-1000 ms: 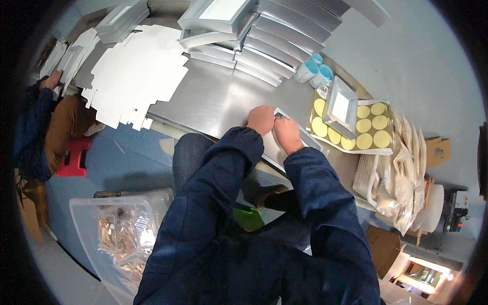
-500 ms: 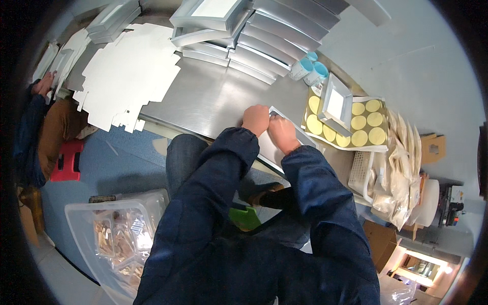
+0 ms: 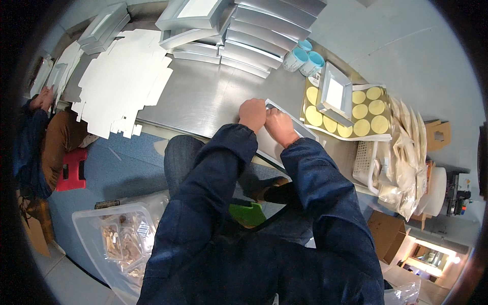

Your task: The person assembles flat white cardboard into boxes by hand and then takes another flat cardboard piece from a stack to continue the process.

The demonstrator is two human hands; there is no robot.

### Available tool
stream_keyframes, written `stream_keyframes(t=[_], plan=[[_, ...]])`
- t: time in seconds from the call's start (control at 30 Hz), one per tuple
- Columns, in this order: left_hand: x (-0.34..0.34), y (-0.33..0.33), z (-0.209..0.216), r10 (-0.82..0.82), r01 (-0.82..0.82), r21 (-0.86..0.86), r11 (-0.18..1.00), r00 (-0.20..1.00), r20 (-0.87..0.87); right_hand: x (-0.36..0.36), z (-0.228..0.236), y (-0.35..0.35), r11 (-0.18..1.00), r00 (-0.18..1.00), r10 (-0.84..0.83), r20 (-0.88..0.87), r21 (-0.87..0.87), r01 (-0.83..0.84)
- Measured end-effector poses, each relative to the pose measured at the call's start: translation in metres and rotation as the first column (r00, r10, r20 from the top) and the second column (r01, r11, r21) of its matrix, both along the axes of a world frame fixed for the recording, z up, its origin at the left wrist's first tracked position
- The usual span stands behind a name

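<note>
As it lies at the near edge of a brushed-metal table [image 3: 198, 94], a shallow, white-and-grey rectangular tray [image 3: 268, 144] looks light and stiff

Material probably thin board: little weight, faces fairly rigid, smooth finish perhaps slightly slippery, rim likely to dent if squeezed hard. Best hold, as judged: opposite long sides, along the rim, sparing the white middle.

Bare left hand [image 3: 252, 114] and bare right hand [image 3: 280, 126] sit side by side over the tray's far part, backs upward. Fingers of both are curled in; cannot tell whether they grip the tray or something small. Forearms, in navy-blue cloth sleeves [image 3: 201, 175], reach forward and converge.
</note>
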State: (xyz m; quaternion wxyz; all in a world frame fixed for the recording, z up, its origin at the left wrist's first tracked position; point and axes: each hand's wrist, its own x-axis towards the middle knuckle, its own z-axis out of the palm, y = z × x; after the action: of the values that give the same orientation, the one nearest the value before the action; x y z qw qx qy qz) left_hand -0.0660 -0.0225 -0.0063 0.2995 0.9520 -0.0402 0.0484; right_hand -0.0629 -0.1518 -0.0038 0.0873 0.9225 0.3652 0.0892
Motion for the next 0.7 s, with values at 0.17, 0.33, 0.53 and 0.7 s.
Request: stream_keyframes(t=[0.17,0.33,0.53,0.7], plan=[[-0.001,-0.007,0.005,0.035,-0.033,0.04,0.999,0.998,-0.058,0.001,-0.006,-0.007,0.999,0.997,0.042,0.06,-0.008,-0.041],[0.001,-0.007,0.002,0.05,-0.039,0.113,0.993,0.994,-0.092,0.002,-0.003,-0.006,0.999,1.0,-0.002,-0.004,0.032,0.002],[0.001,-0.005,0.002,0.003,0.003,0.099,0.995,0.998,-0.057,0.005,0.003,-0.016,0.989,0.987,-0.03,-0.158,0.142,0.053],[0.008,-0.002,-0.007,-0.012,0.017,0.116,0.993,0.999,-0.045,0.007,0.007,-0.002,0.99,0.979,-0.056,-0.194,0.119,0.08]])
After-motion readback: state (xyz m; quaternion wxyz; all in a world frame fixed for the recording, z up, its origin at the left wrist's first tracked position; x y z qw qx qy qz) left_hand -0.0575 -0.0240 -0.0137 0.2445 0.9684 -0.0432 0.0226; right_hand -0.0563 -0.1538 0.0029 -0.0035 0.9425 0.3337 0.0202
